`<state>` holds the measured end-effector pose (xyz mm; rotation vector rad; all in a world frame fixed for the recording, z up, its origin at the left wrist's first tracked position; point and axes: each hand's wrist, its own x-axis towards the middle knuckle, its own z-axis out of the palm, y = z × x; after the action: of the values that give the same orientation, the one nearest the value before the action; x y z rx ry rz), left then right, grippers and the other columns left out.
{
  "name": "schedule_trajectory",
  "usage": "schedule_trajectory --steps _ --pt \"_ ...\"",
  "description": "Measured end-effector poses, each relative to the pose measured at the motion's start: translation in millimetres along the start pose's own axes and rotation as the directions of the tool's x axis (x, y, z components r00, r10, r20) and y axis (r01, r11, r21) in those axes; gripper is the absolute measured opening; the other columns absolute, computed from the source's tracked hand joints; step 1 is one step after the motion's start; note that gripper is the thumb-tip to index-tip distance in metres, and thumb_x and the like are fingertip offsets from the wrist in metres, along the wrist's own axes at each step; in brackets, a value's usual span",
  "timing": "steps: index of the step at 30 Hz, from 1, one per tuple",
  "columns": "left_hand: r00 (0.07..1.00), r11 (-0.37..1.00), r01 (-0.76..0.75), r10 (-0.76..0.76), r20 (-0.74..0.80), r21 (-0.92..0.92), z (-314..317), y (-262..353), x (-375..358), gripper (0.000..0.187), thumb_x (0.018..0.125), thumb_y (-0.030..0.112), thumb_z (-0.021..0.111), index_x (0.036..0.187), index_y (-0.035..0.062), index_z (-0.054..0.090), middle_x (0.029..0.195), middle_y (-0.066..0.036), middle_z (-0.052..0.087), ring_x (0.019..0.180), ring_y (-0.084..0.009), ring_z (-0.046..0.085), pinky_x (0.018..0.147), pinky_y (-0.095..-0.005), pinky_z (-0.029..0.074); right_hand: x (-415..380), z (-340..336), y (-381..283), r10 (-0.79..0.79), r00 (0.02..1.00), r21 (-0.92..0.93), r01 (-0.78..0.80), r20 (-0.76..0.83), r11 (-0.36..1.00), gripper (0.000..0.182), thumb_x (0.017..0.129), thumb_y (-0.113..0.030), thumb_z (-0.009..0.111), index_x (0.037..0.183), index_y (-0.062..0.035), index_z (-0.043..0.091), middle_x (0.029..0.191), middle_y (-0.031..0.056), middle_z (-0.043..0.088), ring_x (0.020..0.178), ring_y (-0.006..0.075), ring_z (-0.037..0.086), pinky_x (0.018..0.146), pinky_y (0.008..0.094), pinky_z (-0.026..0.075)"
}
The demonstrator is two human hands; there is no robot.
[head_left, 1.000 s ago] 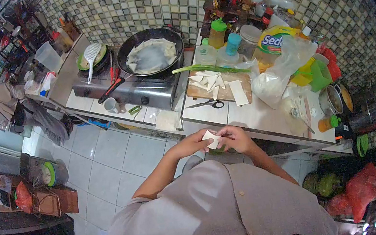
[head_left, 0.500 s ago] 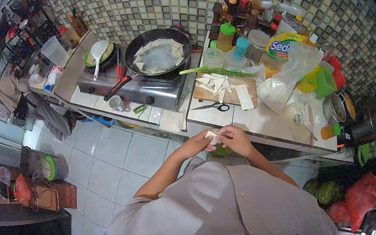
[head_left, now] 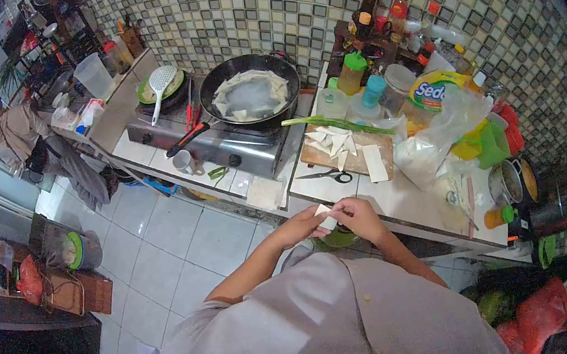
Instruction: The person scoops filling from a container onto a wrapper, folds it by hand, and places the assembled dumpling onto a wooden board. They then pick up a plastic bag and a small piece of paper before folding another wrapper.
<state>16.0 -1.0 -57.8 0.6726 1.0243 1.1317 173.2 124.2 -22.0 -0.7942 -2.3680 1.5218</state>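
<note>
My left hand (head_left: 299, 227) and my right hand (head_left: 357, 218) meet in front of my body, both closed on a small pale folded piece of dough wrapper (head_left: 327, 221). My fingers cover part of it. Just beyond, on the counter, lie black-handled scissors (head_left: 336, 176). Behind them a wooden cutting board (head_left: 379, 143) bears several pale triangular pieces (head_left: 335, 142) and a flat white strip (head_left: 375, 163). Long green stalks (head_left: 334, 123) run along the board's far edge. In the black wok (head_left: 208, 86), more pale pieces ring a bubbling liquid.
The wok stands on a steel stove (head_left: 246, 144), its handle (head_left: 188, 139) reaching over the front edge. A white slotted ladle (head_left: 162, 80) rests on a green plate. Jars, bottles and a plastic bag of white powder (head_left: 425, 150) crowd the right. Another person (head_left: 24, 134) is at the far left.
The view has tilted slightly, so the counter sits a little lower and farther right. Both hands still hold the folded piece, with the fingers slightly shifted on it.
</note>
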Motion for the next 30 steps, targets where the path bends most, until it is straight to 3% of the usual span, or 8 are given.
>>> schedule_trajectory --steps 7,14,16,20,22,25,30 --pt "0.996 0.964 0.046 -0.064 -0.058 -0.263 -7.6 1.5 -11.2 0.046 0.096 0.038 0.047 0.126 0.0036 0.043 0.113 -0.007 0.055 0.091 -0.0172 0.062 0.083 -0.0275 0.052 7.5 -3.1 -24.4 -0.123 0.990 -0.142 0.131 0.069 0.981 0.019 0.085 -0.020 0.063 0.087 -0.0003 0.063 0.079 0.0103 0.062 0.068 0.0182 0.059 0.064 0.0304 0.047" --pt "0.990 0.987 -0.042 0.020 -0.142 -0.154 -18.1 -5.4 -34.7 0.042 0.095 0.039 0.049 0.118 0.0038 0.051 0.106 -0.005 0.058 0.088 -0.0113 0.061 0.075 -0.0223 0.052 23.2 14.9 -35.7 -0.174 0.963 -0.247 0.223 0.205 0.943 0.019 0.085 -0.020 0.060 0.084 -0.0012 0.060 0.078 0.0129 0.059 0.066 0.0251 0.057 0.062 0.0350 0.045" --pt "0.980 0.999 -0.028 0.018 -0.200 -0.047 -14.2 1.8 -45.0 0.037 0.094 0.038 0.051 0.113 0.0059 0.055 0.096 -0.003 0.061 0.083 -0.0088 0.061 0.071 -0.0211 0.051 26.4 23.2 -35.2 -0.196 0.962 -0.206 0.234 0.191 0.950 0.020 0.085 -0.021 0.060 0.084 -0.0013 0.059 0.077 0.0140 0.059 0.067 0.0269 0.058 0.061 0.0373 0.045" --pt "0.963 0.998 -0.042 0.027 -0.267 -0.051 -23.0 -7.2 -44.9 0.035 0.094 0.037 0.051 0.110 0.0075 0.057 0.092 -0.001 0.062 0.078 -0.0071 0.061 0.069 -0.0204 0.050 27.3 28.5 -42.8 -0.226 0.963 -0.196 0.253 0.150 0.947 0.020 0.086 -0.021 0.058 0.085 -0.0007 0.058 0.077 0.0165 0.058 0.070 0.0310 0.058 0.062 0.0404 0.044" --pt "0.966 0.997 -0.061 0.047 -0.252 -0.045 -18.9 -2.6 -46.3 0.034 0.094 0.037 0.052 0.110 0.0069 0.057 0.090 -0.001 0.062 0.075 -0.0065 0.060 0.067 -0.0199 0.050 29.3 28.8 -37.6 -0.312 0.937 -0.218 0.342 0.158 0.914 0.019 0.088 -0.019 0.053 0.085 0.0003 0.056 0.079 0.0190 0.057 0.074 0.0358 0.057 0.065 0.0426 0.044" --pt "0.973 0.995 -0.079 0.065 -0.222 -0.055 -18.2 -3.5 -42.2 0.033 0.095 0.031 0.052 0.114 0.0056 0.057 0.099 -0.001 0.062 0.083 -0.0092 0.061 0.076 -0.0242 0.052 26.9 27.0 -33.8 -0.373 0.920 -0.252 0.393 0.123 0.885 0.019 0.090 -0.017 0.050 0.086 0.0009 0.055 0.081 0.0205 0.056 0.077 0.0390 0.056 0.067 0.0444 0.044" --pt "0.962 0.999 -0.049 0.050 -0.268 0.010 -1.3 -1.6 -28.9 0.033 0.093 0.031 0.054 0.113 0.0045 0.057 0.097 -0.001 0.062 0.083 -0.0088 0.060 0.075 -0.0240 0.052 17.3 15.9 -22.9 -0.335 0.935 -0.281 0.355 0.118 0.892 0.019 0.090 -0.017 0.050 0.086 0.0009 0.055 0.083 0.0205 0.056 0.078 0.0391 0.056 0.068 0.0445 0.044"
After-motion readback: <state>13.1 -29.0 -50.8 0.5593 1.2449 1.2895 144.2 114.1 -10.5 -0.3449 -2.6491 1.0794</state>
